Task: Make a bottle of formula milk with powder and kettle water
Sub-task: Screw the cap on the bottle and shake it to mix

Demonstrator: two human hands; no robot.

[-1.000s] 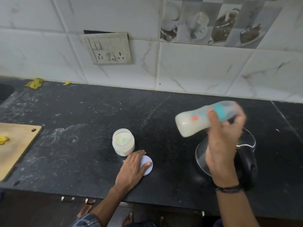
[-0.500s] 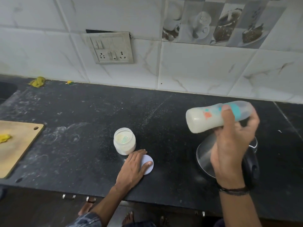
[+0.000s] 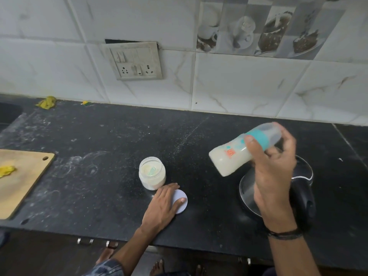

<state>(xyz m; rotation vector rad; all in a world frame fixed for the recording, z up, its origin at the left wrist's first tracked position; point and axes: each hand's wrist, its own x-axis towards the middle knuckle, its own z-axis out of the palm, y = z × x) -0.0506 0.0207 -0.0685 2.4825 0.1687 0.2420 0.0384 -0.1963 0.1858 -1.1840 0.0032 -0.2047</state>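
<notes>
Right hand (image 3: pixel 272 176) clamped on milky plastic baby bottle (image 3: pixel 239 154), tilted sideways above kettle (image 3: pixel 298 196), likely shaking to mix. Left hand (image 3: pixel 163 204) flat, fingers relaxed, steadying white round lid (image 3: pixel 182 200) beside open powder jar (image 3: pixel 152 173).

Tilted milky bottle (image 3: pixel 235 156), open powder jar (image 3: pixel 152 173)

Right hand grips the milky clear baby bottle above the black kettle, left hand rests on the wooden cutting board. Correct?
No: the head view shows the left hand resting on the round white lid beside the powder jar, not the wooden cutting board. The rest is right.
</notes>
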